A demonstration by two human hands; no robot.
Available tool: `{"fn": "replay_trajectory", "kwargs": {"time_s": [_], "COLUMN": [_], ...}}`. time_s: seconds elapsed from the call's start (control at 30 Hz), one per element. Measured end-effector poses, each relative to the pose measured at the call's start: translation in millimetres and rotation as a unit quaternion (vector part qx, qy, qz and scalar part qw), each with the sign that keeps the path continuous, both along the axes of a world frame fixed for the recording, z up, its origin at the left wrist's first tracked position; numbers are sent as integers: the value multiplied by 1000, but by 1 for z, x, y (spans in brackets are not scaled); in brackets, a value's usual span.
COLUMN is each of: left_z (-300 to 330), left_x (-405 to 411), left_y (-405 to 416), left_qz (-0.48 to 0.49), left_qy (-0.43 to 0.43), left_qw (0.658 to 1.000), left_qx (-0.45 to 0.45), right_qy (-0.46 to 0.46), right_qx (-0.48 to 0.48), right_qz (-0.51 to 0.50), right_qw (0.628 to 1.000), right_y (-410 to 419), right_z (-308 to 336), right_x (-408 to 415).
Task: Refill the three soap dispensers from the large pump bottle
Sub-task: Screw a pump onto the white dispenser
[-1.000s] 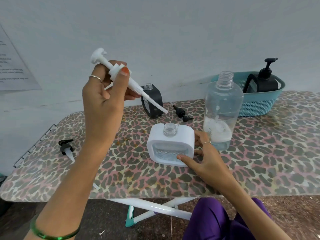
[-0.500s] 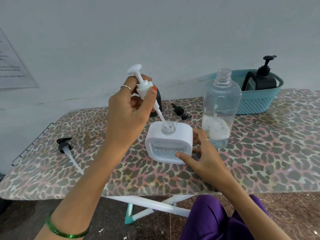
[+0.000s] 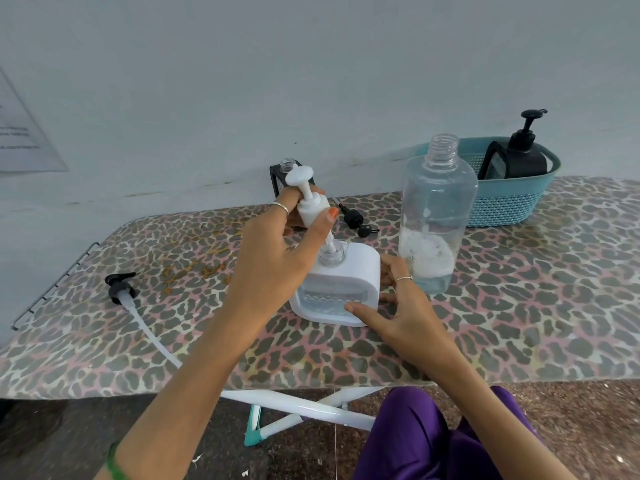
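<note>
Soap dispenser, white [image 3: 341,282], stood upright on the bench [image 3: 519,323] near its front edge, directly before me, neck open. My right hand [image 3: 412,313] steadied it: the thumb lay against the lower front corner and the other fingers [image 3: 393,271] wrapped round its right side, closed on the body. My left hand [image 3: 273,258] was raised above the dispenser's left shoulder, fingers pinched around the collar of the white pump head [image 3: 308,199]. The pump was tilted, plunger up and to the left, and its tube entered the dispenser's clear neck; the collar was not yet seated on the threads.

Left of that, well apart, a black pump head [image 3: 119,289] lay on its side with a long white tube trailing toward the front edge of the bench. Just right of the white dispenser stood the large clear bottle [image 3: 436,216], uncapped, with a low level of liquid and white residue at the bottom.

Farther back, a second, smaller black pump [image 3: 355,218] lay on the bench behind my left hand. A black dispenser [image 3: 282,174], neck open, stood by the wall, partly hidden by the pump I held. At the far right, a teal basket [image 3: 509,202] held a black dispenser with its pump fitted [image 3: 523,157].
</note>
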State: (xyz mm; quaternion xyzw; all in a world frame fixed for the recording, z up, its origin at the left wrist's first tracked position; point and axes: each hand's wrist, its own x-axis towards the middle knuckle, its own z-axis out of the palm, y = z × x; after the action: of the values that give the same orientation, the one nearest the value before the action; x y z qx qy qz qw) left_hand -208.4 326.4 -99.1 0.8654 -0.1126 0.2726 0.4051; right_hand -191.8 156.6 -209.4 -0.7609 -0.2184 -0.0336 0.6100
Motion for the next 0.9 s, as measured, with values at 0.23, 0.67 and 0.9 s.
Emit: {"fn": "replay_trajectory", "kwargs": {"time_s": [0.23, 0.67, 0.9], "left_z": [-20, -45, -46], "left_x": [-5, -9, -6], "left_y": [-5, -7, -3], "left_qz": [-1, -34, -70], "left_qy": [49, 58, 76], "left_qw": [997, 997, 987], "left_qx": [68, -30, -126], "right_qy": [11, 4, -2], "right_qx": [7, -5, -14], "right_qz": [1, -1, -3], "right_qw": [1000, 1000, 1000], "right_y": [0, 1, 1], "right_z": [-1, -4, -5], "right_x": [1, 2, 2]}}
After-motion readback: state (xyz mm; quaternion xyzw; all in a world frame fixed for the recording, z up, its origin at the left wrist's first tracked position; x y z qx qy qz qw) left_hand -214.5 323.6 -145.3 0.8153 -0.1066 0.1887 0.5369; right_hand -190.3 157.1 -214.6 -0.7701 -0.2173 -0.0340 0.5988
